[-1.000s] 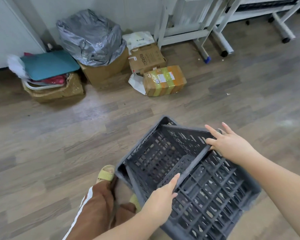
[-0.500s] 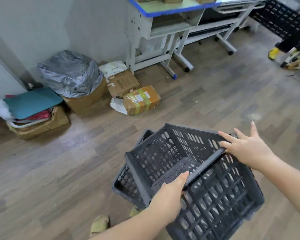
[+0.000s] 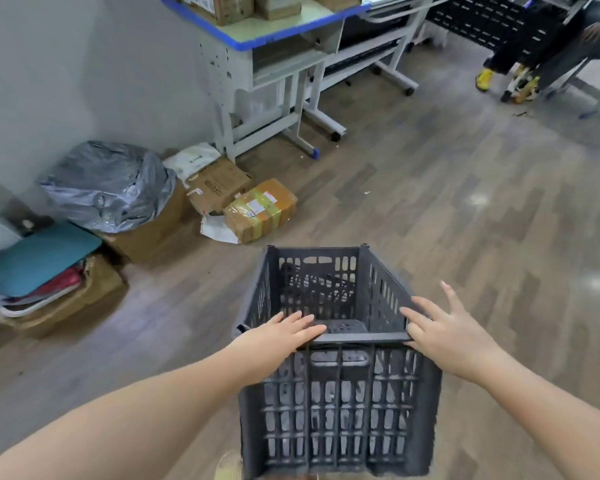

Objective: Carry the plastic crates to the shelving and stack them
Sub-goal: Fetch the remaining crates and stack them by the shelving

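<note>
Plastic crate (image 3: 340, 403): one in hand, dark grey slatted, carried above the wooden floor (image 3: 465, 209).
Left hand (image 3: 278, 336): fingers laid flat over the crate's near rim, thumb hidden.
Right hand (image 3: 454, 332): fingers spread, resting on the near right corner.
Cardboard boxes, floor: three counted, one under a grey bag (image 3: 108, 185); taped parcel (image 3: 260, 209) nearest.
Desk (image 3: 274, 32): one, blue-edged, against the wall.
Room: further dark crates (image 3: 492, 22) far right.
</note>
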